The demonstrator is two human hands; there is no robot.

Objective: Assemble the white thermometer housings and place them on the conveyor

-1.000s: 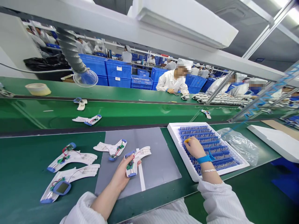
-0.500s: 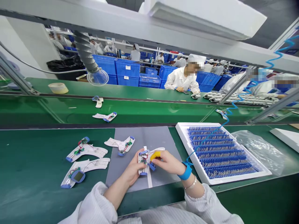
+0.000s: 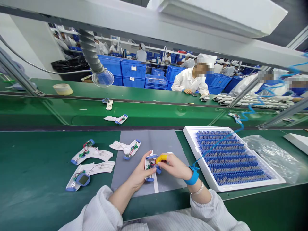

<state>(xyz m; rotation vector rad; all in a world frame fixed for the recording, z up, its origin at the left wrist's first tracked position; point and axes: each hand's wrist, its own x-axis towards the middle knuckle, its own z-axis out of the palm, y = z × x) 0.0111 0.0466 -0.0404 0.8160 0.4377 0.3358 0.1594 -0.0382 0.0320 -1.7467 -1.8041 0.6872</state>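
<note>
My left hand (image 3: 140, 171) is closed around one end of a white gun-shaped housing half (image 3: 147, 167), which has a small circuit board, red wires and blue end parts inside. A yellow finger cot covers a fingertip of my right hand (image 3: 174, 166), whose fingers are pinched together over the same housing half. A small blue part (image 3: 158, 169) shows just under these fingertips. Whether the right fingers grip the housing, a wire or this part is hidden. Another open housing half (image 3: 127, 148) lies on the grey mat (image 3: 168, 141), beyond my left hand.
Two more wired housing halves (image 3: 102, 154) lie on the left, one with a round blue display (image 3: 83, 179). A white foam tray (image 3: 222, 187) of blue-topped parts stands right, beside a clear plastic bag (image 3: 271, 154). A blue coiled cord (image 3: 218, 141) runs from my right wristband (image 3: 193, 176). Opposite sits a co-worker (image 3: 190, 78).
My left hand has tilted the housing half a little, and both hands stay on it. The whole view has shifted slightly. Two housing halves on the green belt have moved right.
</note>
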